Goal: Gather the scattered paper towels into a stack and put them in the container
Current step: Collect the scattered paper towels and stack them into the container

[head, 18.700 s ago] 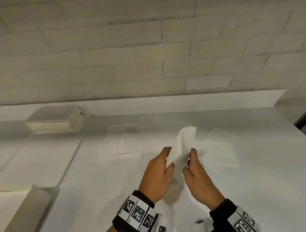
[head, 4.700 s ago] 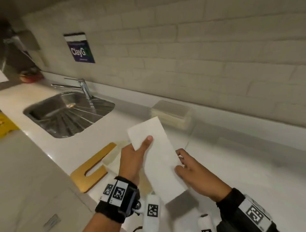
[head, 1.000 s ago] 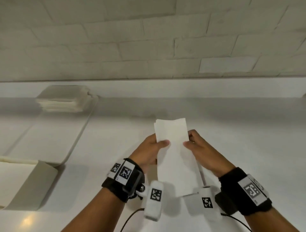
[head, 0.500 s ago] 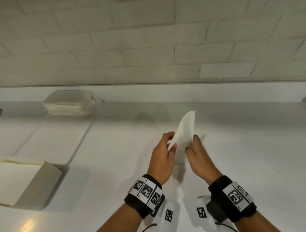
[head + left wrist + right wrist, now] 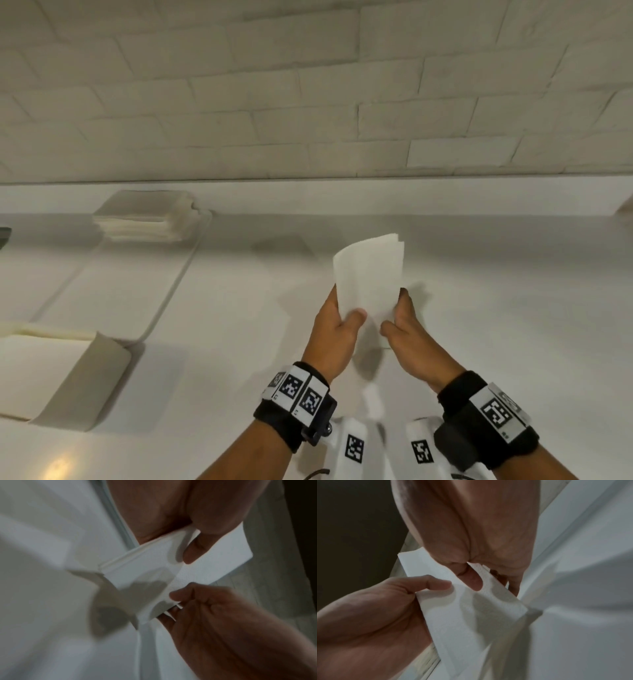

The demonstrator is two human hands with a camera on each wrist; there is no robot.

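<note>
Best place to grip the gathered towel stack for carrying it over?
Probably where it is held now: the long side edges of the towel stack, near its lower end, left hand and right hand pinching from opposite sides. The thin sheets curve, so edge pinches likely keep them aligned.

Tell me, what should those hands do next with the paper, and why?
Probably carry the paper towels left toward the container. Both the left hand and right hand already pinch them as one stack, and another stack sits there already.

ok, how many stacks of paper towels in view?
2. One stack upright on the counter, gripped by the left hand and right hand; one stack back left by the wall.
</note>
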